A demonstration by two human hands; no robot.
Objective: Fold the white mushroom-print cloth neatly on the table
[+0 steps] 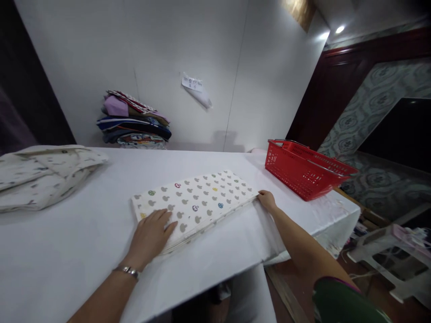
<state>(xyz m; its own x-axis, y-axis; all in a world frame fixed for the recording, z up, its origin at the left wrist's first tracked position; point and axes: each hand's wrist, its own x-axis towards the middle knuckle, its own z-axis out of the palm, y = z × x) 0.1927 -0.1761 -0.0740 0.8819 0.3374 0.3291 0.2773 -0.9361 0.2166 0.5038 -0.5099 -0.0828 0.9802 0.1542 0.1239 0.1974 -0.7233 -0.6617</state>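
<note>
A white cloth (202,197) printed with grey mushrooms and a few coloured ones lies folded into a long strip across the table. Flat on its near left end rests my left hand (151,233), fingers stretched out and the thumb apart. My right hand (267,200) pinches the cloth's right corner, with the fingertips partly hidden. Several layers show along the near edge of the fold.
The white-covered table (101,251) ends close in front of me. A red basket (303,170) stands at the right, and a crumpled white patterned fabric (47,177) lies at the left. Stacked folded textiles (134,121) sit against the wall; a white stool (397,255) is lower right.
</note>
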